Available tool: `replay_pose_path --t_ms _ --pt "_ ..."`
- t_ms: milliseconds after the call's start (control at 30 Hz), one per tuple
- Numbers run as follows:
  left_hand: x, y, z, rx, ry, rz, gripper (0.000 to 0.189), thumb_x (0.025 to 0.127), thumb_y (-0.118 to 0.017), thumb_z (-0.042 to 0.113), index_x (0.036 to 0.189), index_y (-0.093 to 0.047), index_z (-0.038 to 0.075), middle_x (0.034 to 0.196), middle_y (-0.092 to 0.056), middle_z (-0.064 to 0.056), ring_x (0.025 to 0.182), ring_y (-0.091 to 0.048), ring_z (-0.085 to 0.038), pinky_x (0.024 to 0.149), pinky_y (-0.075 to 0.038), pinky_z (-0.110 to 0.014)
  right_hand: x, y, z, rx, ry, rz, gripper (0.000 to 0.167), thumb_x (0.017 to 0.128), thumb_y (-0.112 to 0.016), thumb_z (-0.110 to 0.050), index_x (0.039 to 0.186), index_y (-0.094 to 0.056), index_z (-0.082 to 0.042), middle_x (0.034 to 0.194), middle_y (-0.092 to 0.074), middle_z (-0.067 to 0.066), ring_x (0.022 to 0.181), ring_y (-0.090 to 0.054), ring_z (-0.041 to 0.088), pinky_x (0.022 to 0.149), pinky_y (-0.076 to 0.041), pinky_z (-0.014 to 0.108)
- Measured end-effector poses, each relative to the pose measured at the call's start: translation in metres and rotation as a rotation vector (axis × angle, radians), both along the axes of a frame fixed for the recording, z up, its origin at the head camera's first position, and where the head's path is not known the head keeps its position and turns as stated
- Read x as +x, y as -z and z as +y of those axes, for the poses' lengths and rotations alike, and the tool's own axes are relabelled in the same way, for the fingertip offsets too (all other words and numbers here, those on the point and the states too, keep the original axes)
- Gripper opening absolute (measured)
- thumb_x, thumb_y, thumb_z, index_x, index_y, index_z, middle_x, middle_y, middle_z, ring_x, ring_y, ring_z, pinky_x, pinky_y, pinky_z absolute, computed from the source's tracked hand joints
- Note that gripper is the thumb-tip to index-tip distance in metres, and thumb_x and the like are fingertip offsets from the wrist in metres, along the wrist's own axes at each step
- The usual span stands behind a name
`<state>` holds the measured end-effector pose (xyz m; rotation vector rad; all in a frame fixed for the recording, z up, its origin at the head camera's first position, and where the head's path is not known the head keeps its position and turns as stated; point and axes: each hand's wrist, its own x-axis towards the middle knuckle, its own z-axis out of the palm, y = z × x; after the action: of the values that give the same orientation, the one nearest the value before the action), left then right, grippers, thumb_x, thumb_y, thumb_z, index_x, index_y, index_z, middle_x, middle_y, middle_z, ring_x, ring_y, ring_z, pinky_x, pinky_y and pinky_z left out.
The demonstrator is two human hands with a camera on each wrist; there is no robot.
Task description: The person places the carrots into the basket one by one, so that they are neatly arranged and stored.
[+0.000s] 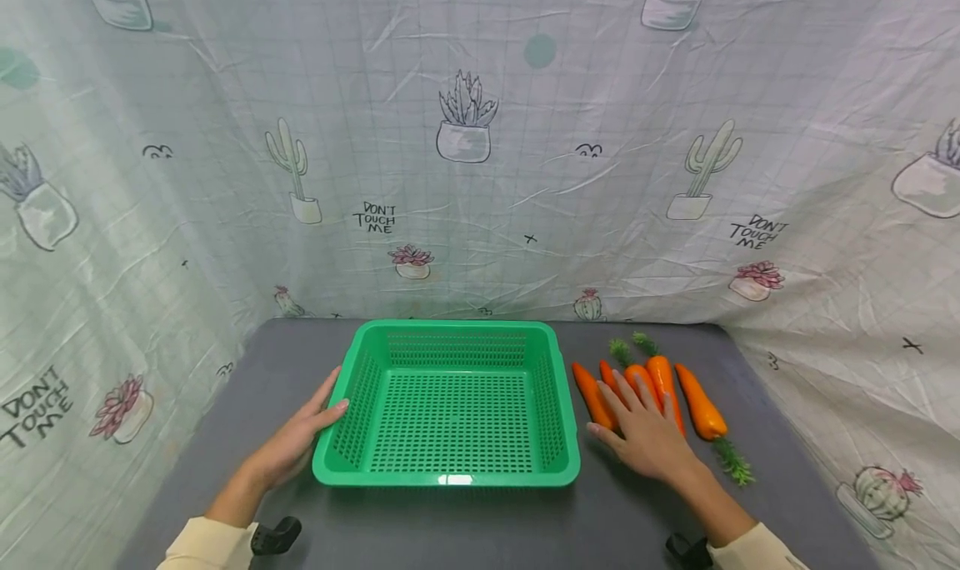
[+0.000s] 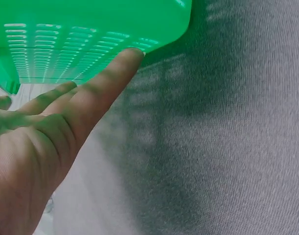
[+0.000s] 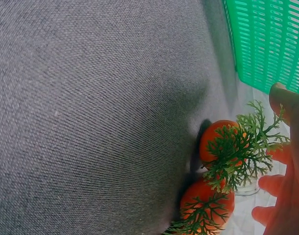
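Note:
A green plastic basket (image 1: 390, 477) with slotted walls and base stands on the grey table. At its left side is my left hand (image 1: 296, 437), fingers extended along the wall and the thumb by the rim; in the left wrist view the straight fingers (image 2: 103, 88) lie against or close to the basket. To the right of the basket, my right hand (image 1: 648, 441) spreads its fingers over several orange toy carrots, partly hiding them. One carrot (image 1: 592, 395) lies near the thumb; another carrot (image 1: 699, 403) lies farther right, its green leaves (image 1: 732, 462) toward me. Whether the right fingertips touch a carrot, I cannot tell.
The dark grey table (image 1: 450, 528) extends in front of the basket and to both sides. A pale cloth (image 1: 525, 187) printed with potted cacti hangs behind the table and along its sides. Dark straps (image 1: 276, 537) are at both wrists.

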<state>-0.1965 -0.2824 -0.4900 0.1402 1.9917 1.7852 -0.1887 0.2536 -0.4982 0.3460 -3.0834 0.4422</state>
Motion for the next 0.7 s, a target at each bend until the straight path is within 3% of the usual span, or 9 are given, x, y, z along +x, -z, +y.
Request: replay_pose_path --t_ms 133,367,533,700 --pt "0.0003 0.0009 -0.0015 0.045 -0.042 -0.023 0.081 0.112 -0.048 0.035 0.166 0.013 0.038 0.175 0.012 -0.013 0.13 -0.055 -0.014 0.098 -0.054 -0.031 -0.0001 0.0023 -0.0001 0.001 -0.006 -0.004 0.079 0.101 -0.056 -0.062 0.162 -0.04 -0.014 0.172 -0.026 0.019 0.158 -0.015 0.05 0.116 -0.008 0.083" --pt "0.0001 -0.0014 -0.0064 0.103 0.006 -0.06 0.076 0.112 -0.048 0.032 0.168 0.003 0.037 0.175 0.007 -0.013 0.137 -0.051 -0.019 0.102 -0.052 -0.032 -0.0001 0.0031 -0.0006 -0.009 -0.017 -0.008 0.079 0.102 -0.054 -0.062 0.162 -0.039 -0.013 0.172 -0.025 0.02 0.158 -0.014 0.052 0.115 -0.005 0.084" --pt "-0.0002 -0.0024 -0.0078 0.117 0.01 -0.068 0.076 0.112 -0.048 0.031 0.168 0.003 0.037 0.173 0.0 -0.018 0.135 -0.054 -0.018 0.102 -0.053 -0.034 -0.0009 0.0029 -0.0017 -0.01 -0.021 -0.007 0.079 0.102 -0.054 -0.063 0.162 -0.04 -0.013 0.171 -0.025 0.02 0.158 -0.015 0.052 0.116 -0.005 0.083" --pt "-0.0015 -0.0054 -0.009 0.134 0.023 -0.065 0.077 0.112 -0.05 0.03 0.168 0.002 0.037 0.17 -0.009 -0.028 0.132 -0.06 -0.025 0.099 -0.057 -0.043 -0.0019 0.0028 -0.0005 -0.026 -0.022 -0.012 0.08 0.102 -0.054 -0.062 0.162 -0.039 -0.011 0.171 -0.025 0.02 0.158 -0.015 0.053 0.116 -0.006 0.083"
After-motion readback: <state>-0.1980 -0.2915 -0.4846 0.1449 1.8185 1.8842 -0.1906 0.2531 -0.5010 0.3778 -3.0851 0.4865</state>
